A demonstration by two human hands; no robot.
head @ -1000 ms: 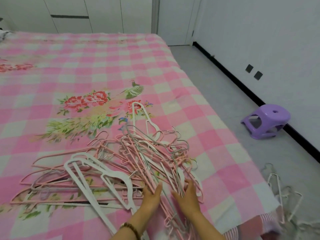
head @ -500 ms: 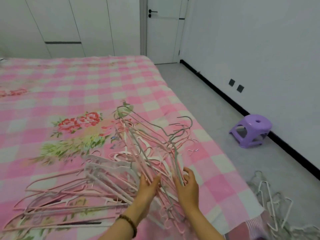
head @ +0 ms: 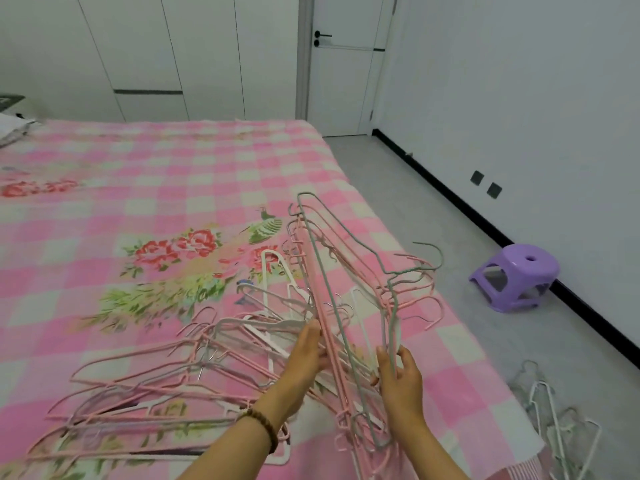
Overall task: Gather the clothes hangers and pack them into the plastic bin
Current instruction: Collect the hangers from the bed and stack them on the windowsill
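Fingers of both hands now pinching hanger bundle, raised higher off the bed than before.

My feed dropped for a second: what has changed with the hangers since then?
Both hands, left hand and right hand, have lifted the hanger bundle from flat on the bed to tilted up, hooks pointing right. The loose pink hangers at left and the purple stool stayed put.
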